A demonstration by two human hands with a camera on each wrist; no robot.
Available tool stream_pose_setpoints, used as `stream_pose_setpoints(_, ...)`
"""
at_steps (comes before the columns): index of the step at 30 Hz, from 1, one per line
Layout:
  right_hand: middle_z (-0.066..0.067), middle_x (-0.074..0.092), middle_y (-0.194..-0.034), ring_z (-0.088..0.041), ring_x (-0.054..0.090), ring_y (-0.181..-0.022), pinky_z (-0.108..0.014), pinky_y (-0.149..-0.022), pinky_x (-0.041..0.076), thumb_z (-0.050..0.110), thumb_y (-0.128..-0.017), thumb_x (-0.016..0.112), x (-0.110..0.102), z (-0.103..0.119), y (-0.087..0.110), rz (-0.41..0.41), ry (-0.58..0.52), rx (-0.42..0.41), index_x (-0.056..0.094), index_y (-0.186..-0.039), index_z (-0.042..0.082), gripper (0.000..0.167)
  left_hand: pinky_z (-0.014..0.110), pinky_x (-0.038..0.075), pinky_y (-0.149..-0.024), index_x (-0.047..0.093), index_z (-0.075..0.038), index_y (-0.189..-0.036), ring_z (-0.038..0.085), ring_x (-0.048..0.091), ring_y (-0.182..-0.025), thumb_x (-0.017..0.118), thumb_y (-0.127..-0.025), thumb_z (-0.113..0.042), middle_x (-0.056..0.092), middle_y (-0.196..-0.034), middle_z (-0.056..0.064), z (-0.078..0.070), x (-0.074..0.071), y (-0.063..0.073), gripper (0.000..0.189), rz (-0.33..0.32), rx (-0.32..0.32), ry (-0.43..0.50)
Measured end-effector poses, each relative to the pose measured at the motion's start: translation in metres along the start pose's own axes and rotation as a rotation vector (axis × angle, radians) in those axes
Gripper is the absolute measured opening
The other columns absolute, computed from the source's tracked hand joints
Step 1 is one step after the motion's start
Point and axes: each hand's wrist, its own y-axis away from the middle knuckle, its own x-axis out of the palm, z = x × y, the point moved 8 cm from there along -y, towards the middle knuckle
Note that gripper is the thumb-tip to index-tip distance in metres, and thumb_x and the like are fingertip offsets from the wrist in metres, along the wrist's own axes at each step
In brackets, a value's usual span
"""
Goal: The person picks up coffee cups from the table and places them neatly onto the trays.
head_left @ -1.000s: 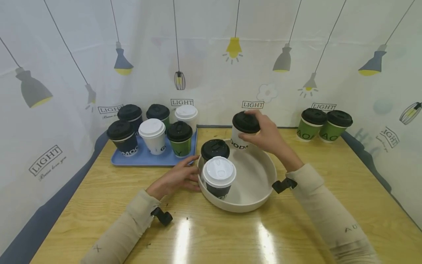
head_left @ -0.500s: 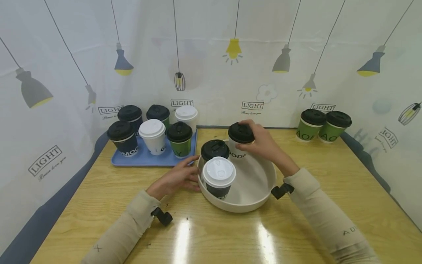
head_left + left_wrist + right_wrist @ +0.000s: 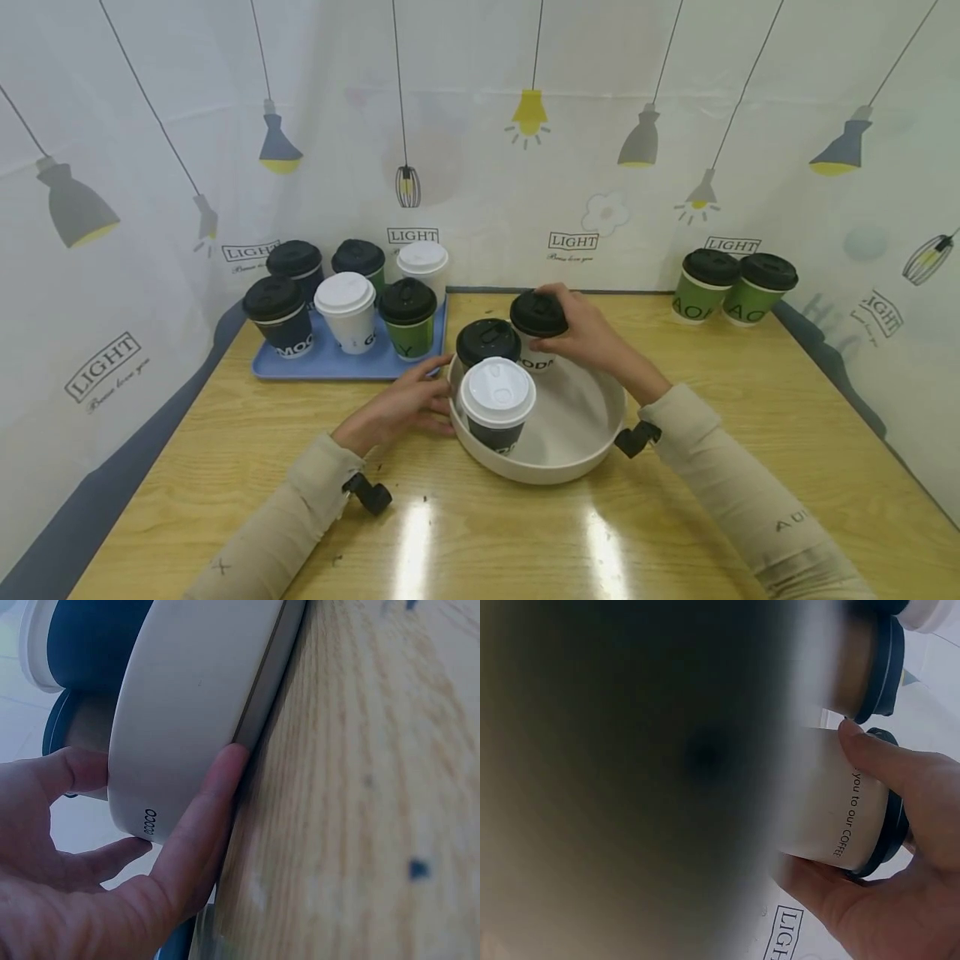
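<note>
A white paper coffee cup with a black lid (image 3: 538,313) is in my right hand (image 3: 588,332), thumb and fingers gripping it near the lid. The cup stands upright over the back of a round cream tray (image 3: 558,475); whether its base touches the tray is hidden. Beside it, on the tray's left part, are a black-lidded cup (image 3: 487,342) and a dark cup with a white lid (image 3: 498,400). My left hand (image 3: 397,408) touches the tray's left outer wall. In the left wrist view, its extended fingers (image 3: 199,825) rest along that wall (image 3: 180,720).
To the left, a blue rectangular tray (image 3: 337,367) bears several lidded cups in dark blue, white and green. Two green cups (image 3: 701,292) with black lids stand at the back right. A lamp-printed curtain (image 3: 480,125) hangs along the table's back edge.
My right hand has brought the white cup down, left and towards me, beside the black-lidded cup on the round tray. The left hand stays against the tray wall.
</note>
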Motion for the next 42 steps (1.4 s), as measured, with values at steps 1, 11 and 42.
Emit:
stream_pose_setpoints(1, -0.029, 0.055, -0.14, -0.045, 0.054, -0.13, -0.063, -0.112, 0.046, 0.024, -0.079, 0.091, 0.001, 0.0, 0.0, 0.004, -0.002, 0.005, 0.041, -0.148, 0.015, 0.086, 0.047, 0.066, -0.082, 0.017, -0.012, -0.165, 0.024, 0.073, -0.091, 0.048, -0.1, -0.009, 0.068, -0.117, 0.019, 0.0, 0.0, 0.0, 0.072, 0.001, 0.001, 0.0)
stream_pose_setpoints(11, -0.028, 0.055, -0.14, -0.044, 0.057, -0.127, -0.061, -0.107, 0.049, 0.021, -0.083, 0.084, 0.002, 0.003, 0.002, 0.047, -0.014, 0.003, 0.041, -0.15, 0.017, 0.08, 0.048, 0.066, -0.083, 0.016, -0.011, -0.166, 0.024, 0.074, -0.094, 0.047, -0.1, -0.009, 0.069, -0.118, 0.021, 0.0, 0.001, 0.0, 0.073, 0.014, 0.014, -0.003)
stream_pose_setpoints(42, -0.027, 0.035, -0.159, -0.051, 0.052, -0.134, -0.054, -0.096, 0.061, 0.001, -0.082, 0.083, -0.001, 0.003, 0.016, 0.154, -0.146, -0.065, 0.026, -0.163, 0.017, 0.1, 0.047, 0.066, -0.082, 0.016, -0.012, -0.166, 0.024, 0.073, -0.093, 0.048, -0.1, -0.011, 0.068, -0.122, 0.022, -0.001, 0.001, 0.001, 0.074, 0.019, 0.016, -0.017)
